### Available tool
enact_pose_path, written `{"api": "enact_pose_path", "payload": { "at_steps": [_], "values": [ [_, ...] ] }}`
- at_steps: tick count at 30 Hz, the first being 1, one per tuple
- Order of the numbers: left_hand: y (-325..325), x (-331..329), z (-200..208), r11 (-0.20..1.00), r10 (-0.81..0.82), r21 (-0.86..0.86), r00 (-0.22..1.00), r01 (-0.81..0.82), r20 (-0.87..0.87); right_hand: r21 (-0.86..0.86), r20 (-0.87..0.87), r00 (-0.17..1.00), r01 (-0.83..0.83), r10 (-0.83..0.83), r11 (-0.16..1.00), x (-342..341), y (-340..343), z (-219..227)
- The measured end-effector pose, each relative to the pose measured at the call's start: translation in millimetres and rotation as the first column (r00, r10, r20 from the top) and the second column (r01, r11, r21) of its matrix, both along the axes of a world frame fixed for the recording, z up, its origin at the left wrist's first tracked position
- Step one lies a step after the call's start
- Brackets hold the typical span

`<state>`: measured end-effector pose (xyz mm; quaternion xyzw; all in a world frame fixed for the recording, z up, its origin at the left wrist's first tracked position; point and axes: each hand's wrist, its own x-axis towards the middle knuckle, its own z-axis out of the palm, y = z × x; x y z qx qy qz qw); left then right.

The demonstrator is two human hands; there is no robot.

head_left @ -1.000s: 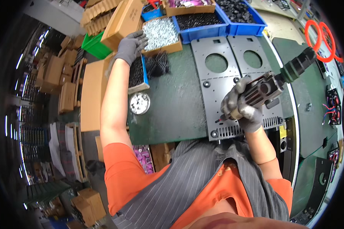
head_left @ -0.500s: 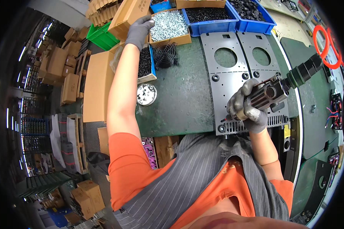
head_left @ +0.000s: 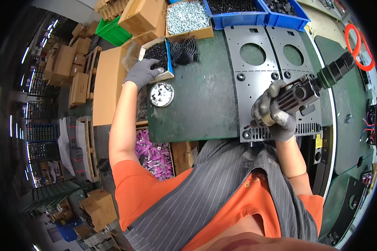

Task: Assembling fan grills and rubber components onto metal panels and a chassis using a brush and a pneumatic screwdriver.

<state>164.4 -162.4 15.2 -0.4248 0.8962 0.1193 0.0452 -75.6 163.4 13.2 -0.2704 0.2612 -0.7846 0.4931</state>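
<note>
My gloved left hand [head_left: 142,73] is over the near edge of a small box of black screws [head_left: 156,54], its fingers apart above the screws. A round metal dish [head_left: 161,94] with small black pieces lies just nearer. Closed around a dark power screwdriver [head_left: 297,98], my gloved right hand [head_left: 274,111] holds it tilted up to the right, with a green collar and black end. Beneath it lie two grey metal panels [head_left: 255,90], side by side, each with a large round hole and black round feet. The tool's tip is hard to make out.
Behind the screw box stand a carton of silvery screws [head_left: 188,19] and blue bins [head_left: 238,19] of black parts. Black wire fan guards [head_left: 183,50] lie beside it. An orange coiled hose [head_left: 354,42] hangs at right. A box of purple parts [head_left: 153,157] sits below the table edge.
My left hand has come nearer, from the carton beside the silvery screws down to the black screws. My right hand still grips the screwdriver. The view has shifted slightly.
</note>
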Motion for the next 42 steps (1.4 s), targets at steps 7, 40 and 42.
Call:
{"api": "enact_pose_path", "payload": {
  "at_steps": [7, 40, 42],
  "values": [
    [-1.2, -2.6, -2.8, 0.996, 0.011, -0.084, 0.971, -0.032, -0.238, -0.014, -0.051, 0.999, -0.002, 0.001, 1.000, 3.1, 3.0, -0.9],
    [230.7, -116.3, -33.8, -0.462, 0.775, 0.554, 0.619, 0.693, -0.128, -0.657, -0.252, 0.965, -0.114, -0.075, 0.745, -23.6, -14.3, 65.0],
    [234.3, -120.3, -28.0, -0.462, 0.763, 0.579, 0.634, 0.672, -0.127, -0.205, -0.061, 0.961, 0.251, -0.268, 0.946, -8.4, 8.5, 69.8]
  ]
}}
